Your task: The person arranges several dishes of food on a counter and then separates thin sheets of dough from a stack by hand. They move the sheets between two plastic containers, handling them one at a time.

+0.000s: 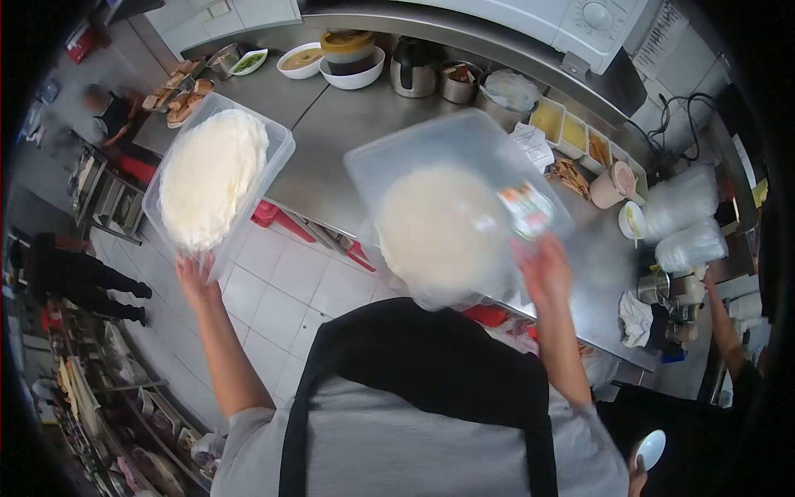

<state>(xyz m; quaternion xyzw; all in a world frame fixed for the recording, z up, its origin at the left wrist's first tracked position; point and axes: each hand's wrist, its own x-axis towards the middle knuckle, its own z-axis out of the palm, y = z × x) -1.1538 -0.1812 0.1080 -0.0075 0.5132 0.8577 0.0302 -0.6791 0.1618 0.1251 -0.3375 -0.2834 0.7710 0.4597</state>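
Note:
My left hand [197, 280] grips the near end of a clear plastic container [280, 153], raised off to the left beyond the counter's edge. A white, creamy, heaped mass [214, 178] fills it. My right hand [545, 269] is closed on the right side of a second translucent plastic container [397, 153], which is tilted over the steel counter and smeared by motion. A pale round mass [439, 224] shows through it, and a coloured label [526, 211] sits on it near my fingers.
Along the back of the steel counter [319, 178] stand white bowls [356, 80], a steel jug [412, 70] and tubs of ingredients [571, 132]. Bread rolls [189, 103] lie at the left end. A co-worker's arm [725, 319] reaches in at right; another person [66, 273] stands left.

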